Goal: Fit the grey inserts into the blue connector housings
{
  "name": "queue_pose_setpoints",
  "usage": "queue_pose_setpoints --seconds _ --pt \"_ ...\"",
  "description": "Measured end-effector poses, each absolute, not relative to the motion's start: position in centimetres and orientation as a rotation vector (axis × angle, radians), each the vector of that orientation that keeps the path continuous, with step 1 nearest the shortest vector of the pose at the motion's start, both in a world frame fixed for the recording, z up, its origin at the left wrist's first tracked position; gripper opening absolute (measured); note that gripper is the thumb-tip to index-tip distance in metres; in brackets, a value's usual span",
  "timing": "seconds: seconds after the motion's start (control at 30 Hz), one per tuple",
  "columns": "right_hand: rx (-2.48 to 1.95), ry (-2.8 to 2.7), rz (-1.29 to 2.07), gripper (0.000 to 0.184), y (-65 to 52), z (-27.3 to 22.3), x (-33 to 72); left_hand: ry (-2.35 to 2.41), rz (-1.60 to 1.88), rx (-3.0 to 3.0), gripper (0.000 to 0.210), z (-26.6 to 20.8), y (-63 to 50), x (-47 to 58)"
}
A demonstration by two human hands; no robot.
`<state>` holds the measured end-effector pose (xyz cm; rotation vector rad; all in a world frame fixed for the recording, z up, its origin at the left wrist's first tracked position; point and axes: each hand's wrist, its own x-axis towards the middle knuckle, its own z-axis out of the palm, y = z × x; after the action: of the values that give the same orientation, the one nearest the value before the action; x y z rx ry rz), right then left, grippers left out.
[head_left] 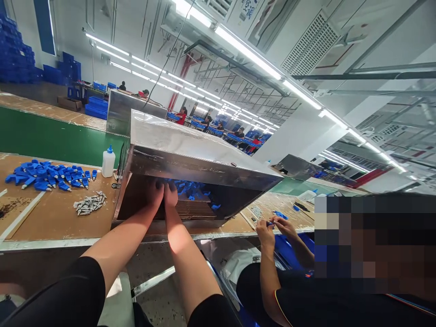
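Both of my arms reach into a large metal hood that stands on the bench. My left hand and my right hand are side by side in its shadow, close together with fingers curled in. The fingertips look dark, and whatever they hold, if anything, is hidden. Just right of my hands, a heap of small blue plastic parts lies inside the hood. Below that heap is a stack of brown cardboard sheets.
Left of the hood are a pile of blue plastic parts, a heap of small grey-white pieces and a white squeeze bottle. Close on my right, a co-worker's hands handle a small blue part. A green belt runs behind the bench.
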<state>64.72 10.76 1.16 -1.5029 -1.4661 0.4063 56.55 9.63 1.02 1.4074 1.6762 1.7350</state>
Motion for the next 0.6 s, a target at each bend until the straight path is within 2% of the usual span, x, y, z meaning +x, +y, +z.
queue_pose_setpoints --seconds 0.37,0.6 --pt "-1.156 -1.040 0.697 0.052 9.5 0.7 60.8 1.343 1.809 1.100 0.025 3.2 8.0 55.2" --pt "-0.985 -0.720 0.722 0.050 3.6 3.6 60.5 1.105 1.715 1.155 0.020 6.1 3.9 55.4"
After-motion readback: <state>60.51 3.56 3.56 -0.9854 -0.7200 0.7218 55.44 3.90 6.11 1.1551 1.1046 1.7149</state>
